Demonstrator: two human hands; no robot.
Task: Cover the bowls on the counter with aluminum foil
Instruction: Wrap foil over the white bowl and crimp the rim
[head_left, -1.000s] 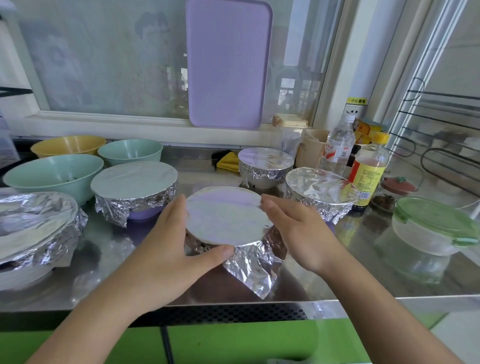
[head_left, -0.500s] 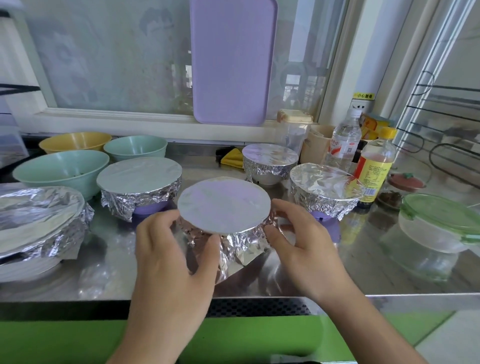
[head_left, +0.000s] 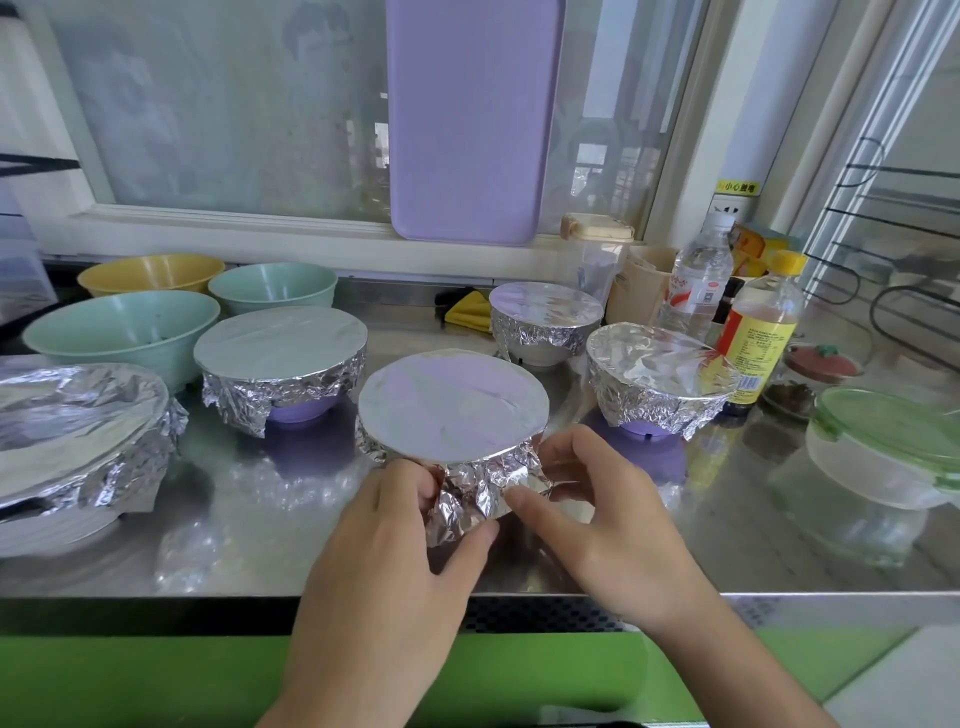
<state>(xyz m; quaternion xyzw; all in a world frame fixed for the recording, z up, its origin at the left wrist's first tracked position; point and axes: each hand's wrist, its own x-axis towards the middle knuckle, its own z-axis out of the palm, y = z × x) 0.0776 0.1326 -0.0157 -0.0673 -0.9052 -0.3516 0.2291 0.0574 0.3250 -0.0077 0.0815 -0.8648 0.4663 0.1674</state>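
Both hands were at the near side of the front foil-covered bowl (head_left: 453, 402), which sat on the steel surface (head_left: 727, 525) just beyond the fingers. Left hand (head_left: 387, 566): fingers curled, thumb and fingertips gripping the crumpled foil skirt (head_left: 470, 501) hanging off the bowl's near rim. Right hand (head_left: 605, 525): fingers curled in too, index finger and thumb pressing and pinching the same foil skirt from the other side. The two hands nearly met at the foil. Foil top of that bowl was flat and taut; the loose crinkled part was only at the near edge between the hands.

Beyond the left hand: a second covered bowl (head_left: 280, 351), purple base showing under its foil. Further out to the left, a large foil-wrapped dish (head_left: 78, 415). Behind those, three uncovered bowls: large green bowl (head_left: 122, 327), yellow bowl (head_left: 150, 271), small green bowl (head_left: 272, 286).

Beyond the right hand: a covered bowl (head_left: 660, 374) with a purple base, and behind the front bowl another small covered bowl (head_left: 545, 317). Out to the right of the right hand: clear container with green lid (head_left: 883, 447), yellow-capped bottle (head_left: 761, 338), water bottle (head_left: 696, 283). Purple cutting board (head_left: 470, 119) leaned on the window straight ahead of the hands.
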